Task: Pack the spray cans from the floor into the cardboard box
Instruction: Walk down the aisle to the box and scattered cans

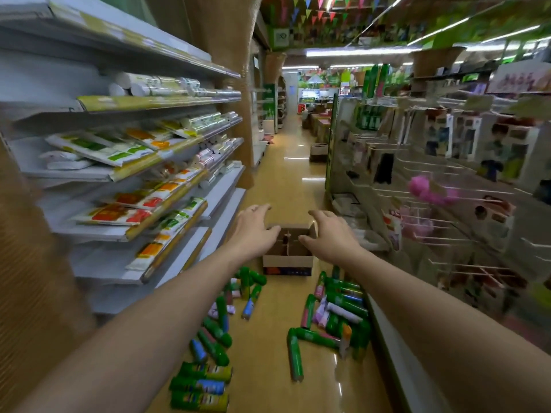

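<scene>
Setting: a shop aisle with a glossy tan floor, seen from a head-worn camera looking forward and down.
Left hand: stretched forward over the left edge of the box, fingers spread and relaxed, holding nothing.
Right hand: reaching out over the right edge of the box, fingers loosely splayed, holding nothing.
Cardboard box: open-topped, standing on the floor between the two hands; cardboard dividers show inside, and the cells appear empty, though blur makes that hard to confirm.
Spray cans, left group: mostly green cans lying scattered on the floor under the left forearm, nearer the camera than the box.
Spray cans, right group: a denser heap lying against the base of the right-hand rack.
Left shelving: white tiered shelves holding flat packaged goods.
Right rack: wire hooks with hanging packets.
</scene>
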{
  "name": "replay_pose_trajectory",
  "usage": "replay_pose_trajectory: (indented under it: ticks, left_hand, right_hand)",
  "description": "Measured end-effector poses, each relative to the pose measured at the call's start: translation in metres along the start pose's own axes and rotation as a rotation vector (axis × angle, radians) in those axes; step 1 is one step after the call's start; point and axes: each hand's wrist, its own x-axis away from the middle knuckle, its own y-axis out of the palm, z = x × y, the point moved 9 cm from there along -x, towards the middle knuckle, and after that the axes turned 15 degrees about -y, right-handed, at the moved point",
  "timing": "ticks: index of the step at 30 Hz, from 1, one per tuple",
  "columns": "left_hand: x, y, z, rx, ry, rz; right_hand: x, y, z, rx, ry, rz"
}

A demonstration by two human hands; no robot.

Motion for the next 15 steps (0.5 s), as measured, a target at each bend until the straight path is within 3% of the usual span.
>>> replay_pose_trajectory:
  ticks: [15]
  left_hand:
    - [-0.275, 0.079, -0.017, -0.011, 0.024, -0.005]
  right_hand:
    - [-0.245, 0.123, 0.093, -0.014, 0.007, -0.058]
